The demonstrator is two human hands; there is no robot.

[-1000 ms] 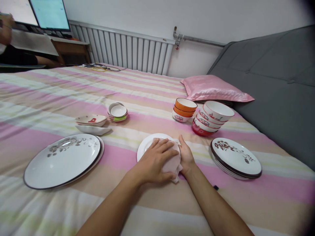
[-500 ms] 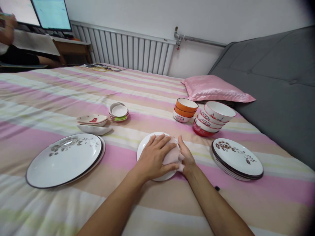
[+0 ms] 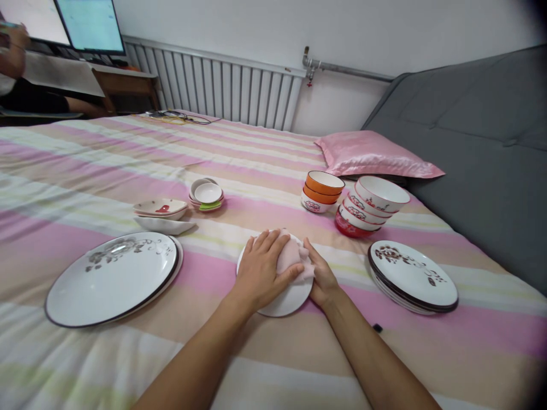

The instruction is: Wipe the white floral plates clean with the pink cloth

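A small white plate (image 3: pixel 287 300) lies on the striped bedspread in front of me. My left hand (image 3: pixel 260 267) presses a crumpled pale pink cloth (image 3: pixel 290 254) down onto the plate, fingers curled over the cloth. My right hand (image 3: pixel 321 276) holds the plate's right rim, thumb on top beside the cloth. The cloth covers the far half of the plate; the near half shows bare.
Large rimmed plates (image 3: pixel 111 278) lie at the left and patterned plates (image 3: pixel 413 276) at the right. Stacked bowls (image 3: pixel 371 208), orange bowls (image 3: pixel 322 191), small saucers (image 3: pixel 205 195) and shallow dishes (image 3: pixel 160 209) sit beyond. A pink pillow (image 3: pixel 376 155) and a grey headboard (image 3: pixel 478 154) stand at right.
My left hand has slid the cloth away from me, from the plate's near right edge to its far side. The near part of the plate now shows. My right hand stays on the rim.
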